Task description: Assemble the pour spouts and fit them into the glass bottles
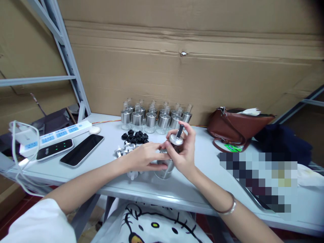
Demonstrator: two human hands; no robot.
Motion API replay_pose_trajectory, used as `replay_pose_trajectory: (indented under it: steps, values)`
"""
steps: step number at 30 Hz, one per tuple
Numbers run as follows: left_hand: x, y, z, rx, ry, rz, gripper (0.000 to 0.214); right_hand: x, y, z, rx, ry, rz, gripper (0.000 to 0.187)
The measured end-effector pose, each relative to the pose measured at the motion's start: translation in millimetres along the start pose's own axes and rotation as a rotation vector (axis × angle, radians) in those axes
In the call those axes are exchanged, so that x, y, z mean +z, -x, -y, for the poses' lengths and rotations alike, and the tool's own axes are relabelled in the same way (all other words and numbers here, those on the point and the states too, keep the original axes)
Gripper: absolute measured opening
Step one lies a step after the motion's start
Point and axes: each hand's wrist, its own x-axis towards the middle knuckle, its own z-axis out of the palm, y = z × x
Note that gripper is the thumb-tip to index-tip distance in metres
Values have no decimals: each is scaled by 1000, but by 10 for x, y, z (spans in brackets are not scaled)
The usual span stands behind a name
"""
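Observation:
Near the front edge of the table stands a glass bottle (pixel 165 172) with a steel sleeve round its body. My left hand (pixel 148 157) is closed about the bottle's upper part, its fingers reaching across the front. A silver pourer cap (pixel 176 139) with a black spout sits at the bottle's top, tilted a little. My right hand (pixel 184 153) grips this cap between thumb and fingers. The bottle's neck is hidden by both hands, so I cannot tell how the cap meets it. Silver cap pieces (pixel 125 149) and black stoppers (pixel 135 136) lie left of the bottle.
Several steel-sleeved glass bottles (pixel 151 119) stand in rows at the back against the cardboard (pixel 152 67). To the left are a phone (pixel 82 151), a black device (pixel 55 150) and a power strip (pixel 59 135). A brown handbag (pixel 227 126) sits right, behind a pixelated item (pixel 258 182).

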Motion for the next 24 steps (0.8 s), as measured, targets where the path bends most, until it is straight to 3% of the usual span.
replay_pose_trajectory:
  steps: [24]
  values:
    - [13, 8, 1, -10, 54, 26, 27, -27, 2, 6, 27, -2, 20, 52]
